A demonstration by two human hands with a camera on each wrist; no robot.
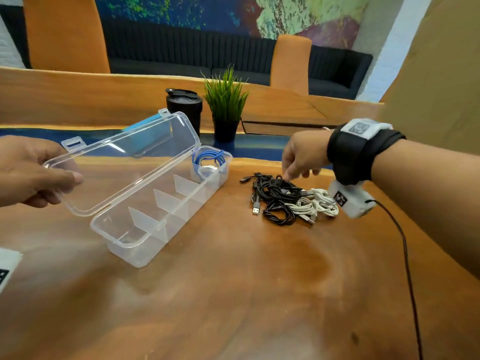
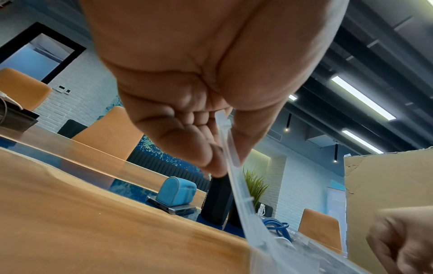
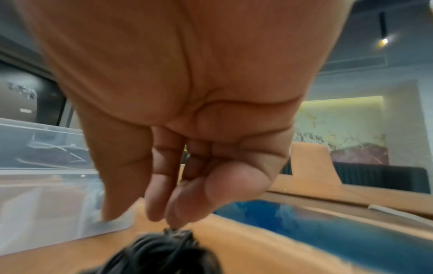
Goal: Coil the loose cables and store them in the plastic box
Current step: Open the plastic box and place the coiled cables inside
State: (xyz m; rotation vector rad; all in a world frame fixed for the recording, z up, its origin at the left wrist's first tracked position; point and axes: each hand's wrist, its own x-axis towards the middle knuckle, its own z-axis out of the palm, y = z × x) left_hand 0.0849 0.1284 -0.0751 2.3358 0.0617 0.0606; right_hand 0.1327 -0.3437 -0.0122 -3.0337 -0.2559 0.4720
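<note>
A clear plastic box (image 1: 145,253) with dividers lies on the wooden table, its lid (image 1: 124,162) raised. My left hand (image 1: 68,184) pinches the lid's free edge between thumb and fingers; the left wrist view shows the left hand (image 2: 222,163) pinching the lid's edge (image 2: 243,194). A coiled blue cable (image 1: 207,158) sits in the far end compartment. Loose black cables (image 1: 278,193) and white cables (image 1: 319,203) lie tangled to the right. My right hand (image 1: 293,175) hangs over the black cables (image 3: 164,252), fingertips (image 3: 173,220) touching the top, thumb apart.
A black tumbler (image 1: 184,107) and a potted plant (image 1: 226,105) stand behind the box. A blue pouch (image 2: 175,192) rests on a grey device further back. Cardboard (image 1: 441,74) rises at the right. A black wire (image 1: 405,255) trails from my right wrist across the table.
</note>
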